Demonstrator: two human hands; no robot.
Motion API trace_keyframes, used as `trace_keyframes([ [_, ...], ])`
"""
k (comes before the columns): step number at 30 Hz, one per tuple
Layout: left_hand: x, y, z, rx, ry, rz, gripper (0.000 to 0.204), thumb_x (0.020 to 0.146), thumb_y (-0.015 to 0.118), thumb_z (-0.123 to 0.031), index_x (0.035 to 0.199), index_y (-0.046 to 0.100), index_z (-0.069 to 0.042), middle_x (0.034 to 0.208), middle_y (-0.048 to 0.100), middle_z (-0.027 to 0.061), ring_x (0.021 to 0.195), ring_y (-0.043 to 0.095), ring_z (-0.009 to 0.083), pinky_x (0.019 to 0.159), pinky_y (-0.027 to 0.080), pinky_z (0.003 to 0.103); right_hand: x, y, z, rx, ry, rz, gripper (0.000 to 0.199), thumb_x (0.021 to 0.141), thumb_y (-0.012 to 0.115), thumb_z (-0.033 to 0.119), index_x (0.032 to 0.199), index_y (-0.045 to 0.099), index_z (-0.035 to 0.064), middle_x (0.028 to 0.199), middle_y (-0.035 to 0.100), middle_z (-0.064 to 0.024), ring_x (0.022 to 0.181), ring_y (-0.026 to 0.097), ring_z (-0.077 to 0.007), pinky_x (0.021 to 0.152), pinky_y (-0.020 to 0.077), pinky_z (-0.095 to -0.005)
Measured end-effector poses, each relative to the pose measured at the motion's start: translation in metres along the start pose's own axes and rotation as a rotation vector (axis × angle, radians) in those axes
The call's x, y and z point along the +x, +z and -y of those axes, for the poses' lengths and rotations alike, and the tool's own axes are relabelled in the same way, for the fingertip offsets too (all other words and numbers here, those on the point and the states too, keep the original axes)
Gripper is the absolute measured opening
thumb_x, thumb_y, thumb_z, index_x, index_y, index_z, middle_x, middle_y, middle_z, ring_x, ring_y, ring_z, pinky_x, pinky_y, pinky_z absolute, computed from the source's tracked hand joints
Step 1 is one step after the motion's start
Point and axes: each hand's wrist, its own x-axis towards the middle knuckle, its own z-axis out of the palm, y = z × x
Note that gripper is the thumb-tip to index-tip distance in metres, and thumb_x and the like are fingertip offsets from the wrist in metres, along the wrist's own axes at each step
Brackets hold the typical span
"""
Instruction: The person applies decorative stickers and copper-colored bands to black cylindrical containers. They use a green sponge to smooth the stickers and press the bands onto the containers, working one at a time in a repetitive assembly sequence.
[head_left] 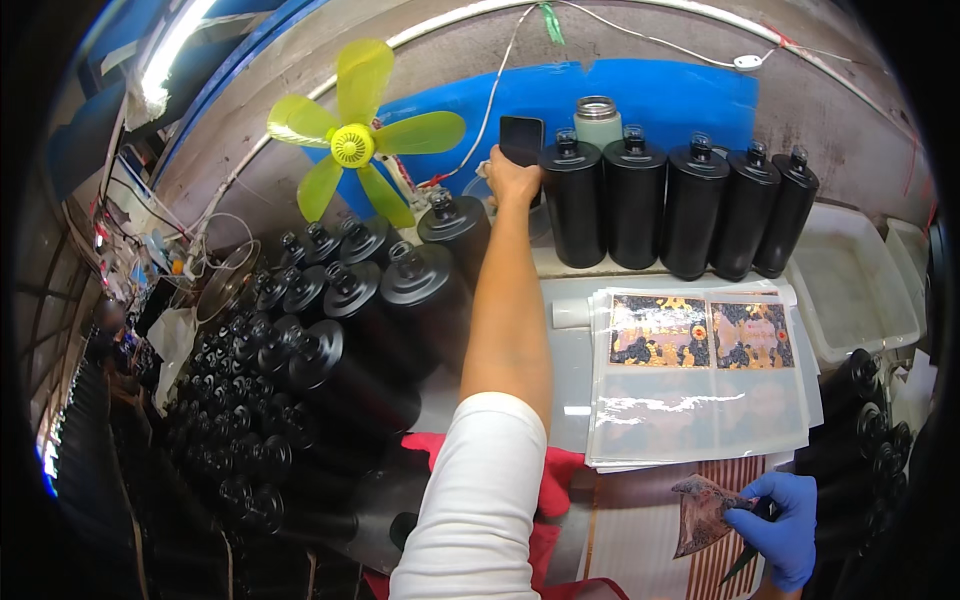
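My left arm, in a white sleeve, reaches far forward past the bottles. At its end my bare left hand (514, 182) is closed at the lower part of a black smartphone (521, 140) by the wall; its fingers are partly hidden. At the near right my right hand (782, 528), in a blue glove, pinches a crumpled piece of dark patterned film (706, 512). A thin dark pointed tool (738, 566), its kind unclear, pokes out below the same hand. Beneath lies a sheet with copper-coloured stripes (640, 520).
Black bottles (350, 290) crowd the left, and several more (635, 205) line the back ledge before a pale green flask (597, 122). A yellow-green fan (352, 146) hangs at the back. Stacked printed transparent sheets (700, 410), a white tray (855, 280) and red cloth (555, 485) lie about.
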Motion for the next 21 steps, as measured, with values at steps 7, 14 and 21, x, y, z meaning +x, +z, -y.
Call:
trace_keyframes([
  [7, -0.028, -0.019, -0.017, -0.009, -0.061, -0.128, 0.09, 0.063, 0.074, -0.027, 0.14, 0.03, -0.012, 0.132, 0.042, 0.0204, 0.123, 0.042, 0.0374, 0.1, 0.033, 0.054, -0.002, 0.002, -0.002, 0.015, -0.008, 0.007, 0.031, 0.056, 0.077, 0.001, 0.08, 0.058, 0.0042, 0.079, 0.049, 0.0001, 0.062, 0.047, -0.0047, 0.056, 0.0393, -0.0196],
  [14, -0.048, -0.028, -0.027, 0.071, -0.121, -0.143, 0.111, 0.058, 0.083, -0.031, 0.143, 0.017, -0.003, 0.131, 0.043, 0.0245, 0.123, 0.042, 0.0374, 0.102, 0.036, 0.046, -0.011, 0.003, 0.015, -0.062, -0.057, 0.001, 0.022, 0.059, 0.076, 0.003, 0.075, 0.06, 0.0018, 0.07, 0.051, 0.0008, 0.06, 0.047, -0.0049, 0.055, 0.0389, -0.0198],
  [21, -0.083, -0.012, -0.008, -0.106, 0.042, -0.107, 0.08, 0.072, 0.062, -0.004, 0.14, 0.021, 0.002, 0.123, 0.047, 0.0285, 0.116, 0.046, 0.0408, 0.098, 0.038, 0.042, -0.026, 0.006, 0.017, -0.104, -0.126, 0.076, 0.017, 0.062, 0.074, 0.004, 0.072, 0.061, 0.0, 0.063, 0.054, 0.0009, 0.057, 0.048, -0.0035, 0.052, 0.0376, -0.0192],
])
